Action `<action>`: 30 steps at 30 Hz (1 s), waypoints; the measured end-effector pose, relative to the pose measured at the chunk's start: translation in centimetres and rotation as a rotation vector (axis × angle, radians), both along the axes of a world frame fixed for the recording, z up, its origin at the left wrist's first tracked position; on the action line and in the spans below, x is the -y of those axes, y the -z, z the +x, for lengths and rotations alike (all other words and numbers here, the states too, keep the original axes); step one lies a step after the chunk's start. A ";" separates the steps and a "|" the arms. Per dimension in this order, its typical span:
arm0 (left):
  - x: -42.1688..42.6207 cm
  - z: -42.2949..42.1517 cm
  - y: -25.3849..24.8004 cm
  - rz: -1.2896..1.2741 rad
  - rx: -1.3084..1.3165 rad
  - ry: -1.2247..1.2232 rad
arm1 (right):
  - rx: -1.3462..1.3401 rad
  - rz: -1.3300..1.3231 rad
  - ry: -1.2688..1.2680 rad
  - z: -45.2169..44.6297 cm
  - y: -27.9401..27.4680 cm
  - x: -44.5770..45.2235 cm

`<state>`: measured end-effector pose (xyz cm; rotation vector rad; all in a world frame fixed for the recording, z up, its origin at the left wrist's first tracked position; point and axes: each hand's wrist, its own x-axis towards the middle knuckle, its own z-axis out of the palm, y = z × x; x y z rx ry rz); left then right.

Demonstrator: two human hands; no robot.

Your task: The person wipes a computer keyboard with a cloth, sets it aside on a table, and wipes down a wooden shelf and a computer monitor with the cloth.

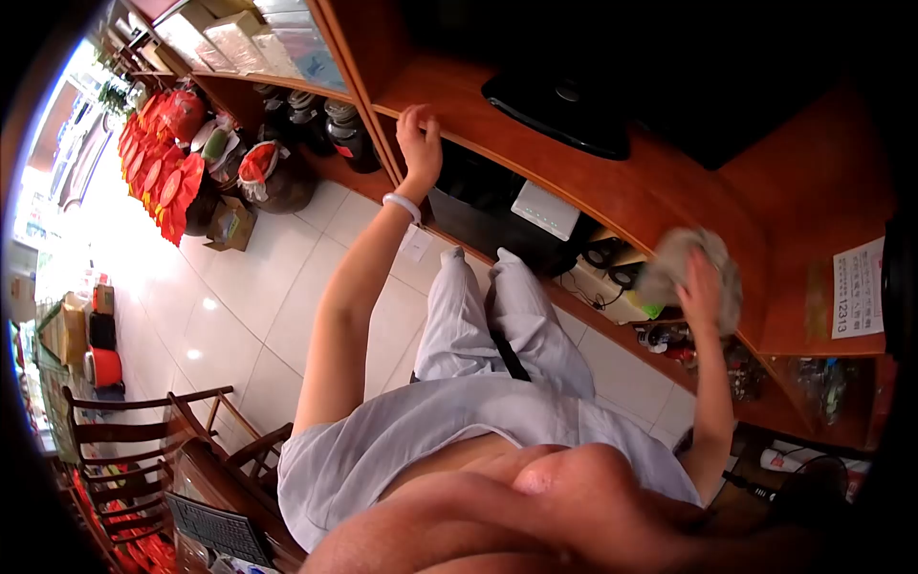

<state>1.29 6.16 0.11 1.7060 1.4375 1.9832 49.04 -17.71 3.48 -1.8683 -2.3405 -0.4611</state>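
A grey cloth (715, 277) lies bunched on the curved wooden shelf (535, 167) at the right. My right hand (700, 287) presses on it, its fingers partly spread over the fabric. On the left, my left hand (419, 143) rests at the shelf's front edge, fingers bent over the wood and nothing visible in them; a pale bangle circles that wrist. Between the hands, the black base of a stand (555, 120) sits further back on the shelf. A white box-shaped device (546, 209) is in the compartment below.
A printed notice (858, 287) is on the right panel. Dark glass jars (352, 134) and red decorations (158, 172) stand at the upper left. A wooden chair (124, 450) and a keyboard (218, 528) are at the lower left. Cables hang under the shelf.
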 end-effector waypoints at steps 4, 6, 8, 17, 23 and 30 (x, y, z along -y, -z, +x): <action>4.1 -0.8 3.3 -0.061 0.047 0.093 | -0.004 0.020 0.164 5.9 1.8 3.2; 6.4 -1.3 6.7 -0.179 0.149 0.149 | -0.039 0.049 0.174 4.4 2.4 2.1; 8.3 -1.6 10.0 -0.343 0.253 0.164 | -0.032 0.036 0.070 1.8 3.7 -0.9; 13.1 -3.2 10.3 -0.569 0.501 0.210 | -0.076 0.128 -0.444 -30.8 3.8 -22.8; 14.5 -4.6 9.6 -0.493 0.624 0.239 | -0.084 0.100 -0.463 -46.3 6.9 -35.2; 14.0 -4.0 5.2 -0.544 0.519 0.288 | -0.173 -0.098 -0.494 -41.9 2.9 -30.5</action>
